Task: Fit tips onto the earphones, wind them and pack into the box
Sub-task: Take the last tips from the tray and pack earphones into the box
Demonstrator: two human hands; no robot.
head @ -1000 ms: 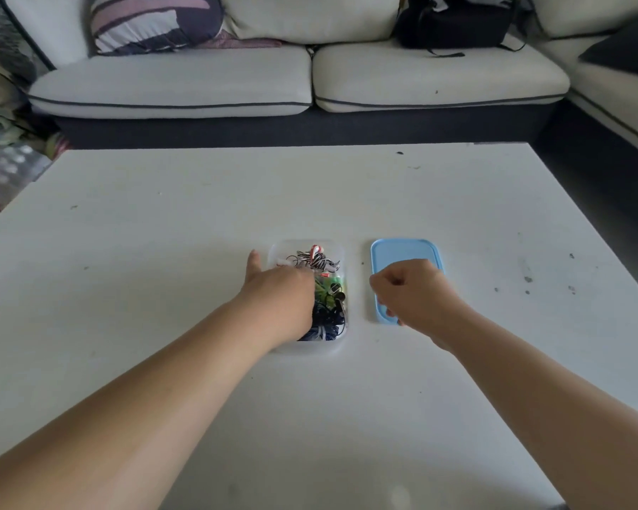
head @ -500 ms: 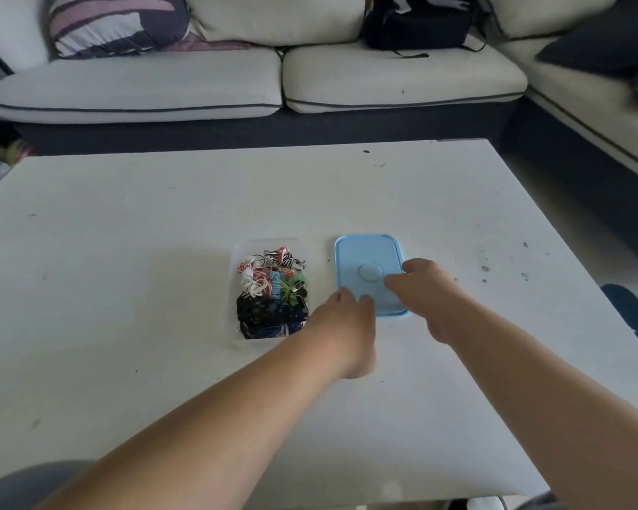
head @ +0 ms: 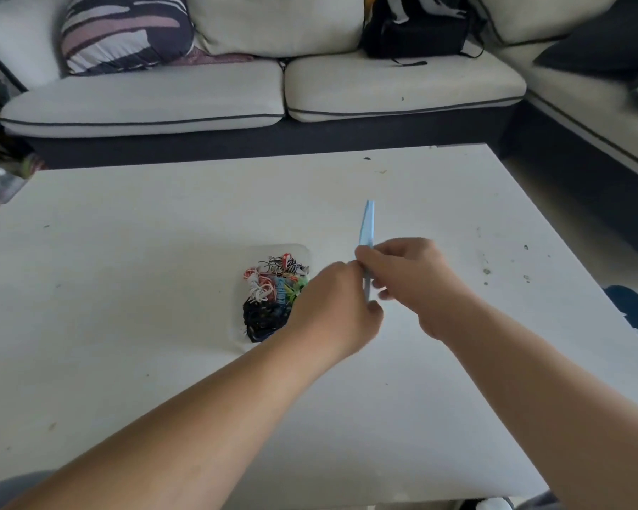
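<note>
Both hands (head: pixel 374 288) pinch the thin blue lid (head: pixel 368 230) edge-on.

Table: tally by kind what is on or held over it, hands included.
Clear box of wound earphones: 1
Blue lid, held on edge in both hands: 1
Hands, left hand and right hand: 2
Total: 4

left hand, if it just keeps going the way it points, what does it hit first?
The left hand points forward and right, so it would first meet the blue lid, held on edge by the right hand. Its fingertips already look to be touching the lid; depth is unclear.
</note>
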